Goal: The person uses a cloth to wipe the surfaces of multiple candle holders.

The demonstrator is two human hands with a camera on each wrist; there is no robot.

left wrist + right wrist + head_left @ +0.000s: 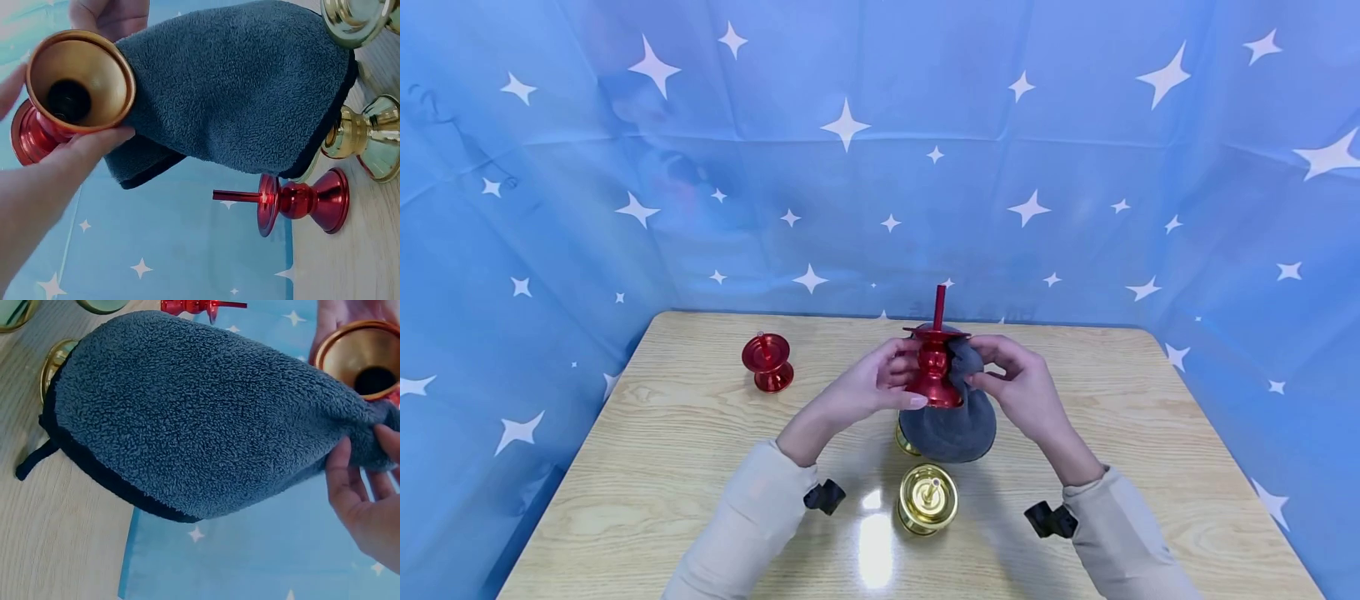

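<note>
A shiny red candle holder (934,362) with a thin upright stem is held up over the table by my left hand (883,379), fingers and thumb around its side. Its hollow gold-toned underside (109,81) faces the left wrist camera. My right hand (1021,387) pinches a dark grey cloth (951,435) between thumb and fingers, at the holder's right side. The rest of the cloth hangs down behind and below the holder. In the right wrist view, the bunched end of the cloth lies against the holder's rim (325,359).
A second red candle holder (767,358) stands upright at the table's back left. One gold candle holder (928,500) stands near the front, and another (906,440) is mostly hidden by the cloth. A blue star-patterned curtain (880,192) surrounds the wooden table (700,467).
</note>
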